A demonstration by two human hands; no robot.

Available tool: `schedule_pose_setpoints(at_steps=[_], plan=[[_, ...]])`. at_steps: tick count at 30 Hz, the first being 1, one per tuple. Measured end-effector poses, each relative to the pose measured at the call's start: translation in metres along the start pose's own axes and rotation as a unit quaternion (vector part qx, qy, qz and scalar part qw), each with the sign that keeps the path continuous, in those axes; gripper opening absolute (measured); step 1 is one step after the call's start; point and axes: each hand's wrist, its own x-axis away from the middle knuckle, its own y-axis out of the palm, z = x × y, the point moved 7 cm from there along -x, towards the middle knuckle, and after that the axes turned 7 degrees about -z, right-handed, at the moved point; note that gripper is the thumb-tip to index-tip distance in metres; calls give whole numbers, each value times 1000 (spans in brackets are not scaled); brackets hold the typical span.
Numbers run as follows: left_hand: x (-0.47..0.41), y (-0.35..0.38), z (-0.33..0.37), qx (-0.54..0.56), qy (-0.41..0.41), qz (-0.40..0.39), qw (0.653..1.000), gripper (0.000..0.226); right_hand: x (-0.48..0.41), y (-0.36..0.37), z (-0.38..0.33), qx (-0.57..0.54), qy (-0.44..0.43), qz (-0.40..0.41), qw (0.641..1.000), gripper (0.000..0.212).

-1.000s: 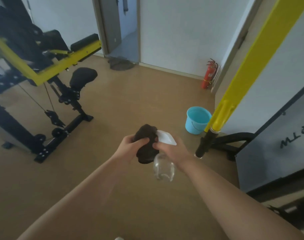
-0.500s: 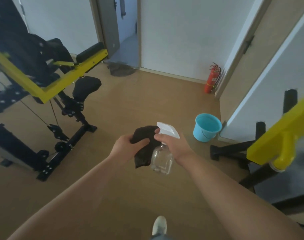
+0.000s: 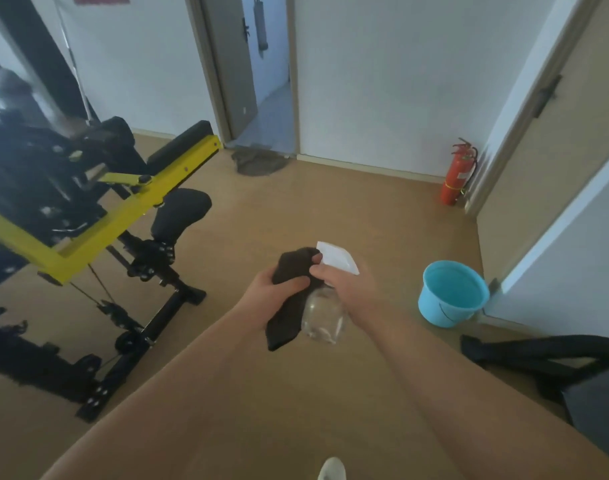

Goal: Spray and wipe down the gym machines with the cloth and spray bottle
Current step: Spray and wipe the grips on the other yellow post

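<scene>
Below the two hands, at the bottom edge, the toe of a pale shoe (image 3: 332, 469) shows on bare floor (image 3: 226, 393). Above it the hands meet in mid-air. The left hand (image 3: 270, 289) has its fingers and thumb curled round a dark cloth (image 3: 287, 317), whose loose end hangs beneath the fist. The right hand (image 3: 346, 289) is wrapped round the neck of the clear spray bottle (image 3: 325, 318), its white trigger head (image 3: 337, 259) poking out past the knuckles and touching the cloth.

That hold is as it was a second ago. What has changed is the surroundings: the yellow bar that stood close on the right of the bottle is gone from view, and the black-and-yellow gym machine (image 3: 98, 223) left of the cloth now looms larger. I take this as a turn away from one machine toward the next, with neither spraying nor wiping under way.

Left of the grip, the machine's black foot rail (image 3: 147, 341) and seat pad (image 3: 183, 207) jut toward the walking line; these are the edges to mind. To the right, a blue bucket (image 3: 452, 296) stands near, with a dark curved base (image 3: 538, 351) below it. Straight beyond the hands the floor runs open to a grey mat (image 3: 259, 161) at a doorway (image 3: 268, 81), with a red fire extinguisher (image 3: 457, 174) far off right against the wall.
</scene>
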Motion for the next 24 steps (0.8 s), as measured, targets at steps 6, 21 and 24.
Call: schedule_pose_setpoints(at_steps=[6,21,24], plan=[[-91,42,34,61,-23,-39,997,16,-62,-60,-34,12,-22,45,999,13],[-263,238,104,113,-76,-288,948,20,-92,-281,-72,69,-27,348,934,15],[-286,289,126,88,-92,-382,915,19,-82,-320,-79,50,-33,446,893,15]])
